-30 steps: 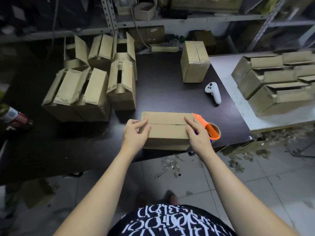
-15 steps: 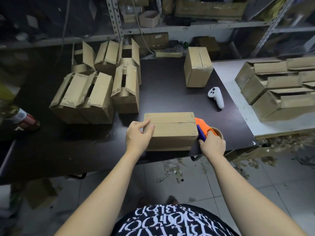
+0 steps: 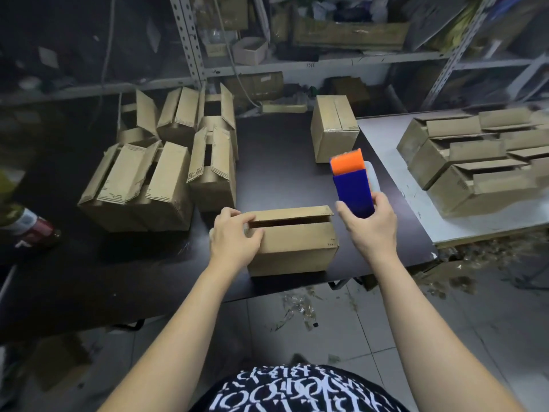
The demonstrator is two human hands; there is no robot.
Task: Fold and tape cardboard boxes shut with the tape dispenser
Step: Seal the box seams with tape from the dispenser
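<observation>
Near edge of the black table [image 3: 282, 179]: box [image 3: 292, 242] sits long side toward the camera. Top flaps are folded down but not flush. The far flap rides up, with a dark slot open along the seam.

Left hand [image 3: 234, 239] grips the box's left end, fingers curled over the top corner and thumb lying on the near flap.

Right hand [image 3: 370, 224] holds the tape dispenser [image 3: 352, 182] in the air, just right of the box and clear of it. Thumb and fingers are wrapped round the blue body from both sides. The orange front plate points up and away.

White controller [image 3: 371, 173] is on the table, mostly hidden behind the dispenser.

Other items:
- closed box [image 3: 334, 129] stands at the far right of the black table
- open boxes [image 3: 142, 185] are clustered at the left, flaps up
- white table [image 3: 395, 185] butts against the right side, with stacked boxes [image 3: 475, 162] lying on it
- metal shelving [image 3: 326, 59] runs behind
- tape scraps [image 3: 300, 304] lie on the tiled floor

Writing:
- shelf edge has a small dark marking, too small to read
- shirt [image 3: 297, 391] is black with a white letter pattern that gives no readable words
- red-and-white can [image 3: 32, 227] at the far left has a blurred label
- box has tiny dark marks near its right top corner, unreadable
</observation>
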